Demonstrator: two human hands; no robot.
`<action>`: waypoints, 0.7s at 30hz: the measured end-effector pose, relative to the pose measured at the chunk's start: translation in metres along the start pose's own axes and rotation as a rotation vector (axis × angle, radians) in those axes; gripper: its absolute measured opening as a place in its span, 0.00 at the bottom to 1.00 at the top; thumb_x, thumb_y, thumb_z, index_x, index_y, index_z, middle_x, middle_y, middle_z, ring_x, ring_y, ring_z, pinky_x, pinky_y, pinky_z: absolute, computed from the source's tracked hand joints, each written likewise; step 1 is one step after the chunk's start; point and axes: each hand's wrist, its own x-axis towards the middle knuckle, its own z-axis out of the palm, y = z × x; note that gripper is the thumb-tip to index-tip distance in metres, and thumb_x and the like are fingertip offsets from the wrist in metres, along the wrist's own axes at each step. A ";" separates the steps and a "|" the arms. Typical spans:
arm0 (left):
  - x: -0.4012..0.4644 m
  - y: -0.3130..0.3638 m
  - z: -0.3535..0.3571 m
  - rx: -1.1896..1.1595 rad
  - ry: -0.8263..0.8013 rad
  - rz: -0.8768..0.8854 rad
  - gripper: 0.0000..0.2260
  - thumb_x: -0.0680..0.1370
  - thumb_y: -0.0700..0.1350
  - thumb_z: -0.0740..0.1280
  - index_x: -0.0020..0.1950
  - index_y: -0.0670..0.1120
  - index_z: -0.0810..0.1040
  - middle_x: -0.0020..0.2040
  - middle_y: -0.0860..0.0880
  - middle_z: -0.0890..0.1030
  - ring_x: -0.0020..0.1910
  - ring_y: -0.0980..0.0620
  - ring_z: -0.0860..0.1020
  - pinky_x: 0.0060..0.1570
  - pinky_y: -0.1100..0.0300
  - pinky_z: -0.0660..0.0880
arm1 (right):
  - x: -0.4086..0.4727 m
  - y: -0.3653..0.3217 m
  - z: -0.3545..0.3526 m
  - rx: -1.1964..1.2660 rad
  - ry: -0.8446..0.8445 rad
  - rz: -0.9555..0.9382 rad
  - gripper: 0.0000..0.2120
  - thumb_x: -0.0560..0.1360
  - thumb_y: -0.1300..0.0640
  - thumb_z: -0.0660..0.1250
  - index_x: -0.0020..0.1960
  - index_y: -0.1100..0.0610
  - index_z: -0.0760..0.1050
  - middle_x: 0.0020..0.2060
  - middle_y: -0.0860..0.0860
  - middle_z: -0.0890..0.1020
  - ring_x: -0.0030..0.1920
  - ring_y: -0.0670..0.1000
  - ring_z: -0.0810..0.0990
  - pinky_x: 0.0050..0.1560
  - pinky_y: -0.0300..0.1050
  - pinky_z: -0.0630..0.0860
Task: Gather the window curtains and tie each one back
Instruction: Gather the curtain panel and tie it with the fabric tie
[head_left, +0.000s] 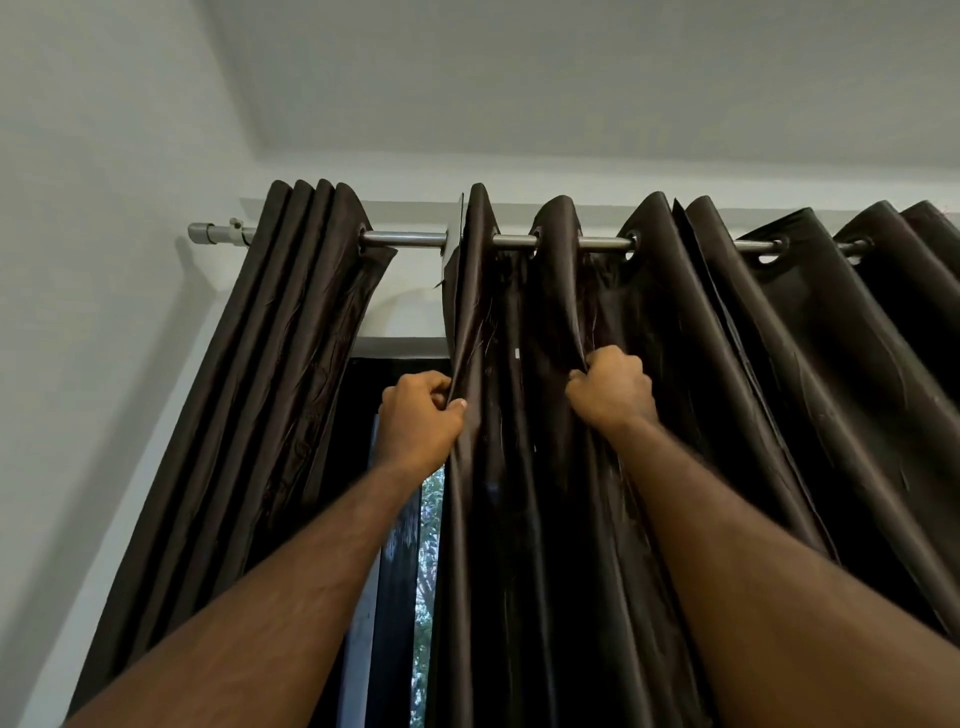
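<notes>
While both arms were raised toward the curtain rod (602, 243), the left hand (418, 415) gripped the leading edge of the right-hand curtain (675, 415), fingers and thumb curled round the fabric. The right hand (613, 387) was closed in a fist on a fold of the same panel, just beside the left hand and at about the same height. That dark brown panel hung by eyelets from the horizontal metal rod, its folds running vertically, spread from mid-frame to the right border. A second curtain (270, 389) hung bunched in tight vertical pleats near the rod's left end, close to the side wall (104, 312). Between the two panels' inner edges stood a narrow gap, showing bare rod above and a strip of window (428, 545) with foliage below. Bare rod also showed between the right panel's eyelets. The ceiling (571, 78) lay close above the rod.
</notes>
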 end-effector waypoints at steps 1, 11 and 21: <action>0.000 -0.002 -0.001 0.000 -0.004 -0.003 0.04 0.75 0.43 0.74 0.49 0.49 0.86 0.38 0.54 0.84 0.39 0.55 0.83 0.48 0.50 0.83 | -0.002 -0.005 0.005 0.012 0.025 0.022 0.13 0.80 0.54 0.66 0.63 0.57 0.77 0.58 0.57 0.80 0.59 0.60 0.80 0.56 0.53 0.79; 0.001 0.021 0.023 -0.145 -0.033 0.002 0.05 0.77 0.40 0.72 0.41 0.43 0.81 0.36 0.47 0.82 0.35 0.52 0.77 0.38 0.56 0.73 | 0.013 -0.057 0.023 0.059 -0.382 -0.363 0.12 0.82 0.52 0.62 0.60 0.53 0.81 0.60 0.58 0.82 0.60 0.60 0.80 0.65 0.57 0.77; -0.014 0.026 0.047 -0.124 0.058 -0.123 0.07 0.72 0.47 0.75 0.40 0.46 0.79 0.34 0.50 0.82 0.36 0.46 0.82 0.40 0.47 0.81 | 0.002 -0.014 -0.012 -0.037 0.120 -0.354 0.15 0.77 0.37 0.65 0.51 0.48 0.80 0.52 0.51 0.79 0.56 0.54 0.76 0.56 0.53 0.74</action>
